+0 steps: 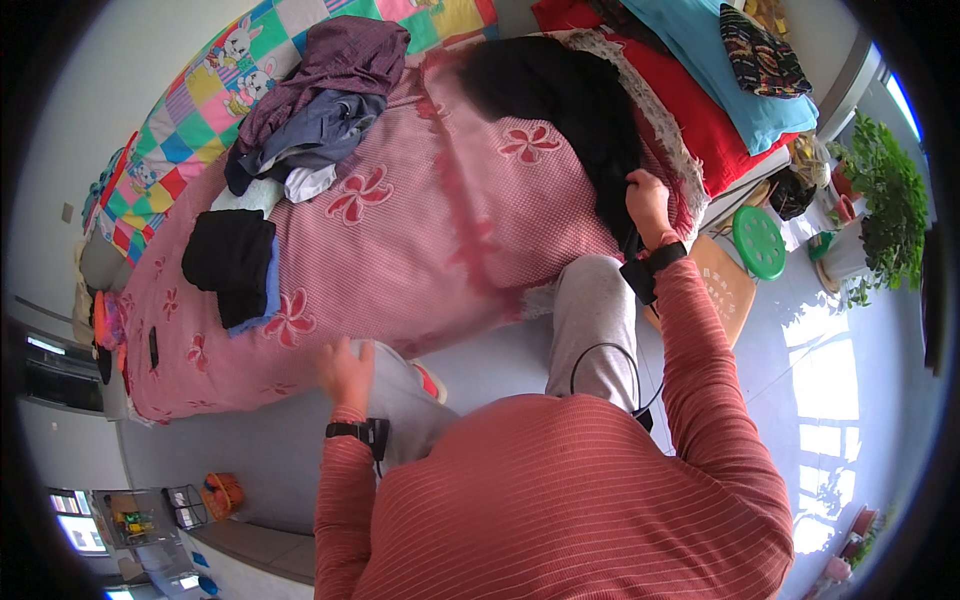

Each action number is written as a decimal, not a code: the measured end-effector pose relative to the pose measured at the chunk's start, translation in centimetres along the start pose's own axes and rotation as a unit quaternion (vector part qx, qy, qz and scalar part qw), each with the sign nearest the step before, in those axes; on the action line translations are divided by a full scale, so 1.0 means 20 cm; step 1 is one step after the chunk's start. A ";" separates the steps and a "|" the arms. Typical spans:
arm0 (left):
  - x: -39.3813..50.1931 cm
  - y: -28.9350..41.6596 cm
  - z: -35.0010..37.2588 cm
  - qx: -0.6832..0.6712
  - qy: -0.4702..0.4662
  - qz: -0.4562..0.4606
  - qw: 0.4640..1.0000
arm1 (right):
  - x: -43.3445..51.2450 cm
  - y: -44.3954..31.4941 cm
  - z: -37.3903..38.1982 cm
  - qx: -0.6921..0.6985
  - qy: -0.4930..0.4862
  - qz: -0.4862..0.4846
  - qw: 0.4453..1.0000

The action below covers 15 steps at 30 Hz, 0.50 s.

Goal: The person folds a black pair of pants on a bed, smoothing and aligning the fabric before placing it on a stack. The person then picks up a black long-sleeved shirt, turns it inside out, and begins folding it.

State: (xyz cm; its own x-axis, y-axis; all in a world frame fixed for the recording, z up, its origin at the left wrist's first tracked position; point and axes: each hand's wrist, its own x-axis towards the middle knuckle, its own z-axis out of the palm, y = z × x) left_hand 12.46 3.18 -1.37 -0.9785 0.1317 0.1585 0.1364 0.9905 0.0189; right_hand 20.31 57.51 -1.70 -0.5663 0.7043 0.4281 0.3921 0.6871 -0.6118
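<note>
A long black garment [574, 97] lies in an arc across the right part of a pink bedspread [420, 247] with red flower patterns, and looks partly blurred. My right hand [649, 201] is closed on its near end, by the bed's edge. My left hand [349, 375] rests near the bed's front edge beside my knee, with no garment visible in it. To the upper left of that hand, folded black clothes [229, 251] sit on a blue folded cloth [271, 289]. Behind them a heap holds a purple garment [337, 64], a blue-grey garment [322, 127] and a white cloth [309, 182].
A red quilt [690, 112] and a light-blue pillow [765, 120] lie at the bed's right end. A green round stool [759, 242], a cardboard box [724, 289] and a potted plant [892, 210] stand on the right. A dark phone-like object [154, 347] lies on the bedspread.
</note>
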 end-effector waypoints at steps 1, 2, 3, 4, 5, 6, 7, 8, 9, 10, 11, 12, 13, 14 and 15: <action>0.01 -0.01 0.00 -0.002 -0.002 0.000 1.000 | 0.01 -0.07 -0.03 0.038 0.043 -0.050 0.997; 0.01 -0.01 -0.01 -0.009 -0.007 0.009 1.000 | 0.02 -0.15 -0.08 0.062 0.072 -0.062 0.994; 0.02 0.00 -0.02 -0.009 -0.035 0.015 0.999 | 0.01 -0.25 -0.14 0.082 0.101 -0.073 0.989; 0.05 0.00 -0.04 -0.014 -0.064 0.028 0.997 | -0.02 -0.37 -0.20 0.155 0.075 -0.050 0.984; 0.07 0.02 -0.07 -0.004 -0.097 0.033 0.995 | -0.07 -0.49 -0.26 0.238 0.054 -0.064 0.968; 0.10 0.06 -0.10 -0.091 -0.120 0.061 0.987 | -0.12 -0.61 -0.30 0.251 0.045 -0.113 0.960; 0.13 0.11 -0.13 -0.163 -0.147 0.078 0.972 | -0.19 -0.72 -0.35 0.270 0.031 -0.200 0.941; 0.16 0.16 -0.17 -0.220 -0.183 0.075 0.955 | -0.27 -0.81 -0.39 0.273 -0.016 -0.257 0.927; 0.17 0.24 -0.21 -0.329 -0.209 0.126 0.912 | -0.35 -0.89 -0.41 0.269 -0.074 -0.316 0.907; 0.16 0.33 -0.24 -0.411 -0.252 0.140 0.865 | -0.42 -0.96 -0.41 0.327 -0.125 -0.351 0.869; 0.12 0.41 -0.28 -0.511 -0.297 0.129 0.796 | -0.48 -1.01 -0.40 0.373 -0.185 -0.377 0.827; 0.09 0.48 -0.33 -0.507 -0.300 0.218 0.778 | -0.54 -1.06 -0.39 0.401 -0.225 -0.396 0.795; 0.06 0.54 -0.36 -0.517 -0.264 0.326 0.746 | -0.59 -1.09 -0.37 0.423 -0.272 -0.408 0.762; 0.05 0.60 -0.39 -0.680 -0.409 0.133 0.593 | -0.63 -1.11 -0.35 0.411 -0.300 -0.409 0.757; 0.04 0.66 -0.42 -0.778 -0.474 -0.081 0.404 | -0.66 -1.12 -0.33 0.392 -0.331 -0.412 0.753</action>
State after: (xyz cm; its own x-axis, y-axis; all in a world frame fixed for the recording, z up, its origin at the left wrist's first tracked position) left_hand 14.73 15.98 7.27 -0.5122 0.7574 -0.4049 -0.7309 -0.1369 0.6686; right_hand 23.82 34.08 10.80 -0.7220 -0.3248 0.6109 -0.6919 0.3434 -0.6351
